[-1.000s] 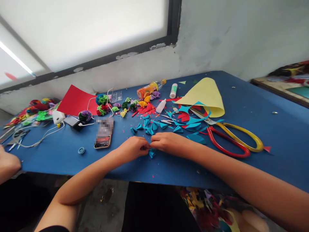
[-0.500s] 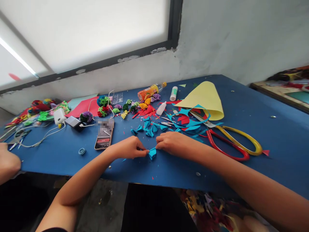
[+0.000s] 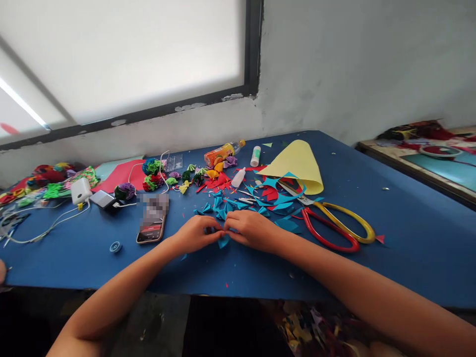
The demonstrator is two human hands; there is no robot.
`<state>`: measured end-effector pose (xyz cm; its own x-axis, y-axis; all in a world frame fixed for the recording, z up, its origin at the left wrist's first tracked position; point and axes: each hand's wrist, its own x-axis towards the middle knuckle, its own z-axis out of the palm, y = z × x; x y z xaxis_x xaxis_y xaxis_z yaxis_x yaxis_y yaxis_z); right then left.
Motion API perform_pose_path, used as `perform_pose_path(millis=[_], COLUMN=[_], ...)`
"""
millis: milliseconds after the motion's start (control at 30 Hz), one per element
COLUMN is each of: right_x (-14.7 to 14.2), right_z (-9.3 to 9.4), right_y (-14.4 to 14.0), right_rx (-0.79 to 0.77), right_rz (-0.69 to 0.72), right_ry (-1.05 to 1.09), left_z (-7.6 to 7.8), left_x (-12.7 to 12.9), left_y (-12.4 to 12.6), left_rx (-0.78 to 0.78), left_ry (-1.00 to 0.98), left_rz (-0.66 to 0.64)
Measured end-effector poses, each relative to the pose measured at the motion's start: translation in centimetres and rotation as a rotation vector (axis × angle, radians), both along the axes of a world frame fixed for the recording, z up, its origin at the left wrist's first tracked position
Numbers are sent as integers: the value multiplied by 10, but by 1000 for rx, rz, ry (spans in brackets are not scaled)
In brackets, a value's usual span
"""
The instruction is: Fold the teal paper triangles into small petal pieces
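A small folded piece of blue paper (image 3: pixel 223 242) shows below my fingertips, partly hidden by them. My left hand (image 3: pixel 196 233) pinches it from the left. My right hand (image 3: pixel 250 229) is closed on it from the right, and the fingertips of both hands meet. Just beyond them lie several folded blue paper pieces (image 3: pixel 219 204). To the right, large scissors (image 3: pixel 330 225) with one red and one yellow handle rest with their blades among blue paper offcuts (image 3: pixel 286 208).
A phone (image 3: pixel 153 220) and a small round cap (image 3: pixel 115 247) lie to the left. Behind are a white squeeze bottle (image 3: pixel 238 177), a drink bottle (image 3: pixel 224 152), a glue stick (image 3: pixel 256 156), a yellow paper cone (image 3: pixel 297 166), paper flowers (image 3: pixel 125 191) and a white charger (image 3: pixel 81 191) with cables.
My hands have drawn together over the blue paper, covering more of it. The view has shifted a little to the right, and a person's arm at the left edge is mostly out of sight.
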<state>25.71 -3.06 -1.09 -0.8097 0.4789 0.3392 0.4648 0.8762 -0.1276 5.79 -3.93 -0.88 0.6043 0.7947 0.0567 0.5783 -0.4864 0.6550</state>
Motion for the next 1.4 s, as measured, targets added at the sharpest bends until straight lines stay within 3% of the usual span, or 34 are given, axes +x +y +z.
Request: perform_pose_path(millis=[133,400,700,967,1100,1300,1400], right_x=[3,-1,1,-7,-8,-6,-7], right_z=[4,-1,5,10,12,8,7], right_y=[2,5,2,-3,-3,-2,-3], right_rx=[-28,-459,-466,-746,-654,-211,-132], right_rz=[-25,-126,-80,-191,-200,-143,-143], right_ry=[137,373,381,655,681,463,432], left_z=[0,-10,-9,-6,-6,-10,-10], left_x=[0,-2,-2,3,6,7,7], left_y=[0,6,2,-1,-3,-3,-3], left_rx=[-2,194,352,342,350,348,401], left_ry=[-105,-174,-195,-457,-485,-459,-454], left_rz=[67,66,-37,129,159,190,181])
